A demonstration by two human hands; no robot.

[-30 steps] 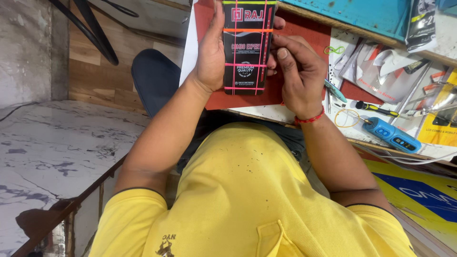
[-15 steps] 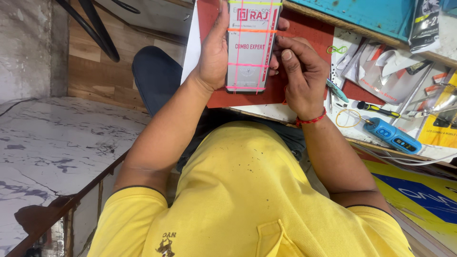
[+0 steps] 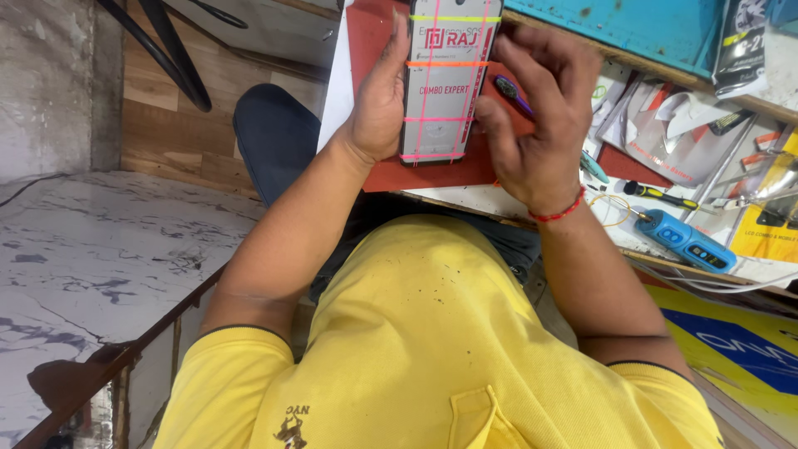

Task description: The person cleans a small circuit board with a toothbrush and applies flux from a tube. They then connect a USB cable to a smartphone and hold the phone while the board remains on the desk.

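The left hand (image 3: 378, 104) clamps the phone (image 3: 449, 79) along its left edge, thumb side pressing the long side, grip closed on it. The right hand (image 3: 532, 125) curls at the phone's 3 o'clock edge, fingertips on it; whether it also pinches the small dark tool (image 3: 509, 90) just beside its fingers, I cannot tell.

To do this well, I judge the left hand should pin the phone flat on the red mat (image 3: 374, 50) while the right works the edge gently, sparing the coloured bands (image 3: 445, 64) across it.

The phone lies on the mat at the table's (image 3: 499, 199) near edge, long axis running 12 to 6 o'clock, face up, top end toward 12.
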